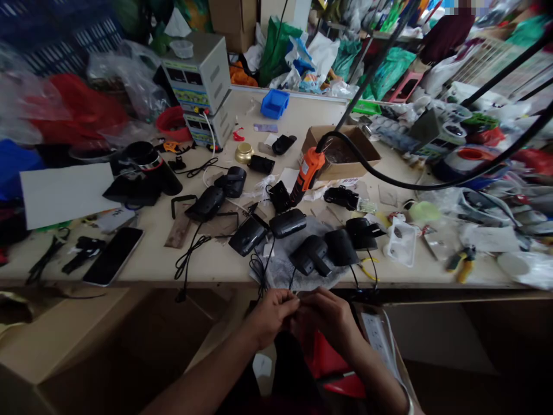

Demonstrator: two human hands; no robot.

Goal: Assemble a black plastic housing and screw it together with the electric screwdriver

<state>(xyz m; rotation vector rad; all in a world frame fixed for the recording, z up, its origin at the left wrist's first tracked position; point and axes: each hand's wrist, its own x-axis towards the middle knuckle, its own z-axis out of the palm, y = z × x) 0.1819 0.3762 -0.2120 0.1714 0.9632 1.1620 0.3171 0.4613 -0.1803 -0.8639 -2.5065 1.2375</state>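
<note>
My left hand (271, 316) and right hand (330, 320) meet just below the table's (216, 262) near edge, fingers pinched together on a thin black cable (292, 281). It runs up to a black adapter (310, 255) by that edge. More adapters crowd behind; a phone (113, 255) lies left.

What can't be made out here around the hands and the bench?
- Head view: what the left hand and right hand pinch between them; the fingers cover it, though a thin black cable runs down to them.
- Lettering on the power supply: too small and blurred.
- Top left corner: motion blur.
- Person at top right: cut off by the frame edge.
</note>
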